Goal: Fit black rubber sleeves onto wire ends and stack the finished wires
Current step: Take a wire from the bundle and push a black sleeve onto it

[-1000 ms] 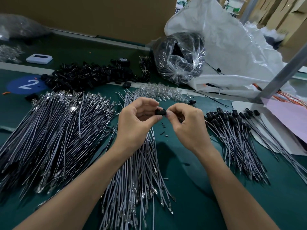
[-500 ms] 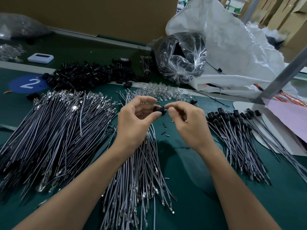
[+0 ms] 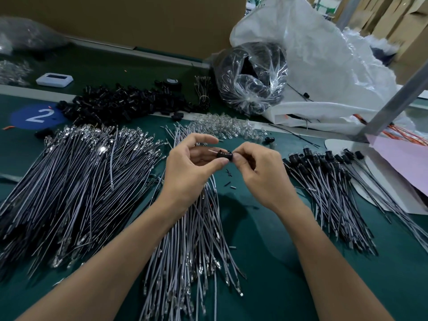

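A factory assembly station: a green surface (image 3: 266,239) marked with a numbered blue disc (image 3: 37,115), bulk piles of wires (image 3: 76,181), loose sleeves (image 3: 125,105), and stacked cardboard cartons (image 3: 398,22) behind.

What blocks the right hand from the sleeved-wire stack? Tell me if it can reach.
Probably yes. The sleeved-wire stack lies just beside the right hand, with only bare mat between. The hand is busy, though, pinching the black sleeve.

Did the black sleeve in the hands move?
No. The black sleeve stays just above the black scraps on the green mat, pinched between the left hand and right hand.
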Demonstrator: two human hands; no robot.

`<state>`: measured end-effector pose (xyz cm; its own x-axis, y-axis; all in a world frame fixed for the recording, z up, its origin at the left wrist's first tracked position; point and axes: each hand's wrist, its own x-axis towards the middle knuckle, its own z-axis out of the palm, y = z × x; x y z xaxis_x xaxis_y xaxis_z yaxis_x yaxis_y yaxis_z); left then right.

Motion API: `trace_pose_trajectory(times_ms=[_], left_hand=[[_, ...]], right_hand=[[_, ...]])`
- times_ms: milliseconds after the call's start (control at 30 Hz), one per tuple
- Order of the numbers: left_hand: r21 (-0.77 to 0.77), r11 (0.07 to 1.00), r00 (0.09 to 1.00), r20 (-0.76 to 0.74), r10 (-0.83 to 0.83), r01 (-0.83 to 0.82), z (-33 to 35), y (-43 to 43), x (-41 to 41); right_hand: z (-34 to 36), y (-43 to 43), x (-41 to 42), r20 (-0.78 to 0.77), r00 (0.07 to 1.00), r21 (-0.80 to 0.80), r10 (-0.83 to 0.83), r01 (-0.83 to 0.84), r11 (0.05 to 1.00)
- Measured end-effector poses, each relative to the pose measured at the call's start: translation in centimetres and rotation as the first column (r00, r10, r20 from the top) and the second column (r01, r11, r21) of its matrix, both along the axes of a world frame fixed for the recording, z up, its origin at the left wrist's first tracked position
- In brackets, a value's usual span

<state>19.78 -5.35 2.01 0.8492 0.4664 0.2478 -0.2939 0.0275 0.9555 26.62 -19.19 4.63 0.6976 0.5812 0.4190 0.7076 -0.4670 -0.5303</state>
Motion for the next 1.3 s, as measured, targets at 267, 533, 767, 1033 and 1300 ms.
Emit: trace_pose_trajectory(times_ms=[267,533,767,1033,1300], left_hand=[[-0.184,0.981,0.998,-0.008,-0.068,0.065,0.0,0.2,0.0],[-0.375,0.921,0.995,0.029,-0.098,0.102,0.5,0.6,-0.1],[-0.435,0.896,0.996,0.008,-0.093,0.087,0.6,0.8,-0.2],[-0.436,0.895,0.994,-0.001,-0.105,0.094,0.8,0.8,-0.3],[-0.585,0.802,0.991,0.029,-0.128,0.121,1.0,1.2,-0.3]], right_hand=[[-0.2,0.2,-0.3,-0.109,0.994,0.221,-0.015,0.039,0.975],[1.5,-1.7,1.4,-0.132,0.985,0.184,-0.115,0.138,0.973],[0.9,-3.5,3.0,-0.1,0.908,-0.563,-0.407,0.286,0.776],[0.1,-3.0,2.9,-0.025,0.906,-0.607,-0.422,0.322,0.727],[1.4,-2.0,1.7,-0.048,0.999,0.082,-0.018,0.022,0.996]])
